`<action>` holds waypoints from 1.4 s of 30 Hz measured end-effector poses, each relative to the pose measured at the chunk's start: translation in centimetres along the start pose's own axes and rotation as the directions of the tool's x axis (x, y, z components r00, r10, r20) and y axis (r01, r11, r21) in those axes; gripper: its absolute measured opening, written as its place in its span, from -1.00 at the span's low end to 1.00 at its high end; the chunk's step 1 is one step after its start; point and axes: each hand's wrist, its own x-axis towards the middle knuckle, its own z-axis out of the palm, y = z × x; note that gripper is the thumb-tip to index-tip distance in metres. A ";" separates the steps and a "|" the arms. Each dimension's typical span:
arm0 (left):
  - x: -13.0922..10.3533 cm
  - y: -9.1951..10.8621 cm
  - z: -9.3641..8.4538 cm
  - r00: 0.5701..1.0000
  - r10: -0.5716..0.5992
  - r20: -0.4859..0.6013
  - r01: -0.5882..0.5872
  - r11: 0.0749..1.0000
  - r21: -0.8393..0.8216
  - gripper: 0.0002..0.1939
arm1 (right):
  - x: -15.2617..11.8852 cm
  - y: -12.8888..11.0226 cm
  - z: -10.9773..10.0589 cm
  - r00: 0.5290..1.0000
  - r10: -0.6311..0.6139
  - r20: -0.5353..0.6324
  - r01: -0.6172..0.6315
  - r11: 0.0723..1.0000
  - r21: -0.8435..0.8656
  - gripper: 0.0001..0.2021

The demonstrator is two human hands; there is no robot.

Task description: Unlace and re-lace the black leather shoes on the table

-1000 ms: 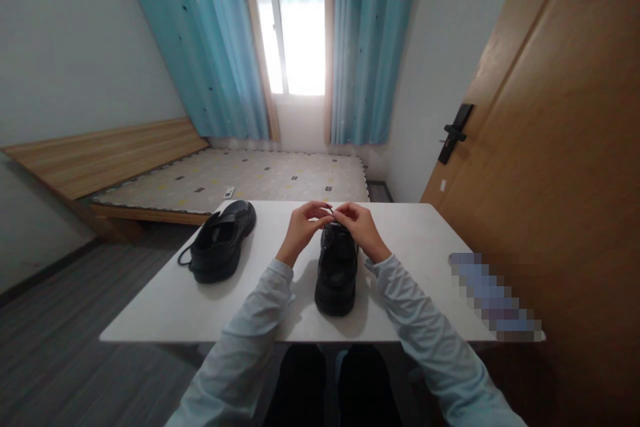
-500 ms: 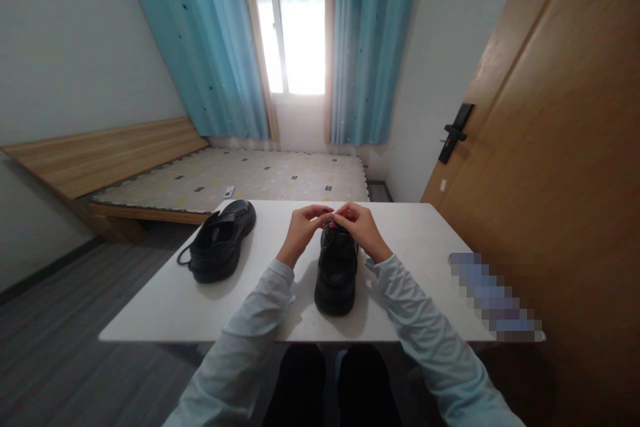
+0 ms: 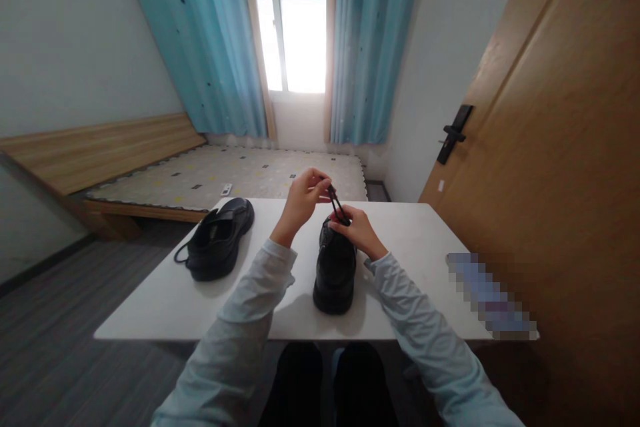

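Note:
A black shoe (image 3: 334, 273) stands on the white table in front of me, its heel toward me. From its front a black shoelace (image 3: 338, 203) runs up in a narrow loop. My left hand (image 3: 307, 193) is raised above the toe, thumb and fingers pinched on the upper end of that lace. Lower down, my right hand (image 3: 356, 228) is closed at the shoe's front, its fingers around the base of the lace. The toe is partly hidden behind my right fingers. Left of my arms lies a second black shoe (image 3: 220, 240), with a lace trailing off its side.
The white table (image 3: 165, 310) has a blurred-out bluish item (image 3: 493, 297) near its right edge. Behind it is a bed (image 3: 260, 170) with a small white object (image 3: 227, 189) on it. A wooden door (image 3: 560, 167) stands close on the right.
My left hand has risen away from the shoe, drawing the lace upward. My right hand has shifted slightly and stays low at the shoe's front.

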 end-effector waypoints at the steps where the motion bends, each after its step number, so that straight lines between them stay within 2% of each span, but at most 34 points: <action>1: 0.3 0.8 0.1 1.000 0.012 -0.004 -0.012 1.000 -0.017 -0.78 | 0.0 0.0 0.1 1.000 0.003 -0.002 -0.003 1.000 -0.010 -0.85; 9: 2.9 6.5 0.9 0.993 0.118 -0.017 -0.119 0.992 -0.051 -0.83 | 0.0 0.3 0.4 0.998 -0.002 -0.063 -0.003 0.998 -0.068 -0.83; 14: 4.1 9.1 1.6 0.975 0.211 -0.070 -0.208 0.977 0.051 -0.83 | 0.2 1.2 0.6 0.987 -0.013 -0.159 -0.005 0.994 -0.111 -0.51; 18: 4.5 11.3 2.4 0.970 0.242 0.007 -0.241 0.962 0.129 -0.90 | 0.3 1.4 0.7 0.985 0.041 -0.166 -0.057 0.994 -0.097 -0.37; 22: 5.3 13.0 2.8 0.952 0.306 0.025 -0.307 0.945 0.111 -0.88 | 0.0 1.2 1.0 0.982 0.104 -0.155 -0.122 0.986 -0.114 -0.44; 27: 6.6 14.0 2.4 0.935 0.355 0.021 -0.352 0.916 0.193 -0.87 | -0.2 1.2 0.8 0.972 0.099 -0.211 -0.134 0.978 -0.157 -0.69; 29: 6.8 14.2 2.3 0.936 0.352 0.013 -0.345 0.909 0.236 -0.86 | -0.1 1.1 -0.1 0.981 0.087 -0.171 -0.121 0.973 -0.198 -0.81; 30: 6.8 14.3 2.2 0.936 0.351 0.012 -0.343 0.904 0.255 -0.86 | -0.1 1.1 -0.7 0.990 0.085 -0.113 -0.108 0.971 -0.214 -0.83; 33: 6.8 14.4 2.3 0.938 0.347 0.005 -0.332 0.893 0.303 -0.88 | 0.0 1.2 -2.7 0.991 0.088 0.102 -0.071 0.984 -0.161 -0.65; 34: 6.8 14.5 2.3 0.938 0.346 0.000 -0.329 0.890 0.315 -0.90 | 0.0 1.2 -3.2 0.989 0.086 0.121 -0.067 0.987 -0.148 -0.57; 37: 6.9 14.4 2.4 0.935 0.353 -0.018 -0.327 0.885 0.332 -0.93 | 0.1 1.2 -3.9 0.995 0.086 0.059 -0.078 0.988 -0.136 -0.45; 42: 7.8 14.2 2.3 0.917 0.397 -0.033 -0.368 0.877 0.310 -0.89 | 0.3 1.1 -3.0 0.992 0.124 0.001 -0.124 0.992 -0.037 -0.37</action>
